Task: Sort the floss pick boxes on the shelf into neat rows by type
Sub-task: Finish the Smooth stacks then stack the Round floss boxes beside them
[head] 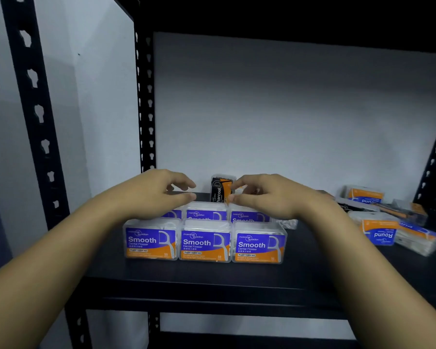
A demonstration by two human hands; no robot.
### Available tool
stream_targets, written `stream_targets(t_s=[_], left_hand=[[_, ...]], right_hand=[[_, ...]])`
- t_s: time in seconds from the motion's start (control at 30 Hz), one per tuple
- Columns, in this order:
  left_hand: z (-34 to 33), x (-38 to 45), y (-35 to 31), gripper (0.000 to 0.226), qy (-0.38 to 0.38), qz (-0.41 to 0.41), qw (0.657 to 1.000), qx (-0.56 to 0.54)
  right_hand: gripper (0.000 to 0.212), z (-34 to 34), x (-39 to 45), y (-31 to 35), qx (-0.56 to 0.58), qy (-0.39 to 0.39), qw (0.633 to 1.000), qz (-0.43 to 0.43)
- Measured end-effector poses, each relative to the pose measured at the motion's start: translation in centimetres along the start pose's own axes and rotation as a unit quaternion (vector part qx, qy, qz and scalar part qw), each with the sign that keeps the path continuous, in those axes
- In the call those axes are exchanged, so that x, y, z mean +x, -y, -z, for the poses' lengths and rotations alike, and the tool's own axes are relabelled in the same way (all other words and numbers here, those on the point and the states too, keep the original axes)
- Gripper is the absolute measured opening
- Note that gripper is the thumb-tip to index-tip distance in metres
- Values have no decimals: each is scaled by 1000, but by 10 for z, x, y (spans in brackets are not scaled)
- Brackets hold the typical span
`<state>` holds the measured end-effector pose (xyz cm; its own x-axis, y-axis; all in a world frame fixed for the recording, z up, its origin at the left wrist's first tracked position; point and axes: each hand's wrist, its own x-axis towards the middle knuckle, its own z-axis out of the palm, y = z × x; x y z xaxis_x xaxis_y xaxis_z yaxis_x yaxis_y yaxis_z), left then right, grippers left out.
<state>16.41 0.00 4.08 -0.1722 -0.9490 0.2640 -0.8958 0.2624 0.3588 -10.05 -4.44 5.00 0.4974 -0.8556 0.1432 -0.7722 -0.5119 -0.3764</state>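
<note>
Black metal shelving stands against a pale grey wall, and its dark shelf [212, 275] carries the floss pick boxes. Near the front edge, three "Smooth" Dental Flosser boxes [205, 244] stand upright side by side in a neat row, purple and orange labels facing out. Just behind them a second row of Smooth boxes [206, 212] shows only its tops. Farther back, a black and orange Charcoal box [220, 188] stands on end near the wall. At the far right, several "Round" boxes [379, 231] lie tumbled, some with labels upside down.

Both arms reach in over the rows. The left hand [159, 195] hovers above the back row with loosely curled fingers, holding nothing. The right hand [264, 195] is likewise curled, fingertips just beside the Charcoal box; whether they touch it is unclear.
</note>
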Motion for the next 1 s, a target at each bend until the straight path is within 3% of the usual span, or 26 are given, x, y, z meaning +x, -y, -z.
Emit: stream_targets(t_s=[0.5,1.0], left_hand=[[-19,-10,3,40,8,11,999,-29],[-20,-13,-2,51,17,13,1000,-11]], right_hand=[[53,-30,-1,16,-46,34,998,4],[44,-38,-1,21,-36,-1,999,34]])
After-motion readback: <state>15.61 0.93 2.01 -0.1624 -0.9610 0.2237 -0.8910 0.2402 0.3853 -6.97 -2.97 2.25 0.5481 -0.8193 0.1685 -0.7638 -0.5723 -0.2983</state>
